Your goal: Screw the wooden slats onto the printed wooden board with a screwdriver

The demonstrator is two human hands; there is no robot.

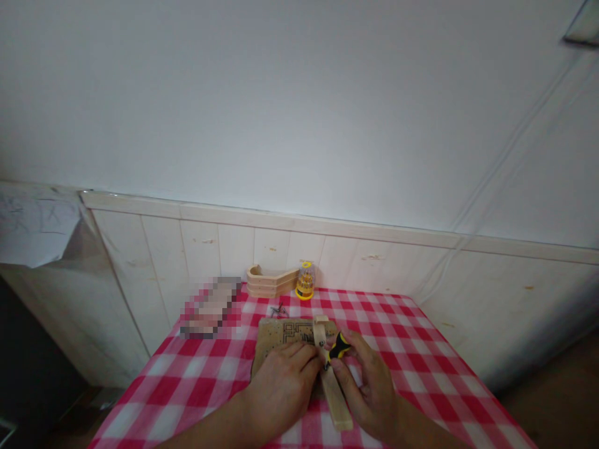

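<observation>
My right hand grips a short black-and-yellow screwdriver, tilted down toward a pale wooden hook piece. This piece lies narrow side up, its curled end pointing away from me. My left hand has its fingers bent and pressed together against the wooden piece, close to the screwdriver's lower end. The fingers hide part of the wood and the exact contact. Beneath the left hand and the wood is a brown board or cardboard with black printing.
Similar wooden hook pieces are stacked by the wall, beside a yellow-based clear bit case. Several small dark screws lie behind the board. A pixelated flat object sits at left on the red-checked tablecloth.
</observation>
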